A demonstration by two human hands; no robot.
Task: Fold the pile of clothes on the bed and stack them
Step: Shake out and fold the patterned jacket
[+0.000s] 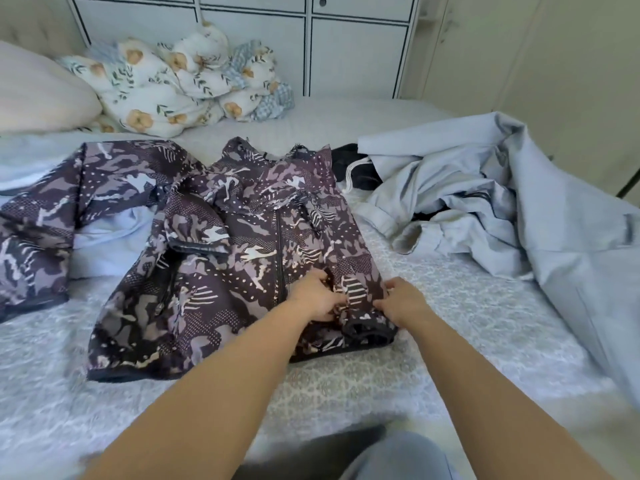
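A purple camouflage zip jacket (221, 258) lies front-up on the pale bed (450, 323), its right sleeve folded in over the body. My left hand (318, 299) grips that sleeve just left of the cuff. My right hand (403, 301) pinches the sleeve's right edge by the dark cuff (369, 332). A second garment in the same camouflage print (38, 216) lies spread at the left. A heap of light blue clothes (502, 209) sits at the right, with a black garment with a white cord (356, 168) beside it.
A crumpled floral blanket (180, 81) and a white pillow (34, 91) lie at the head of the bed. White cabinet doors (356, 46) stand behind. Light blue fabric (107, 237) shows under the left garment. My knees are at the bottom edge.
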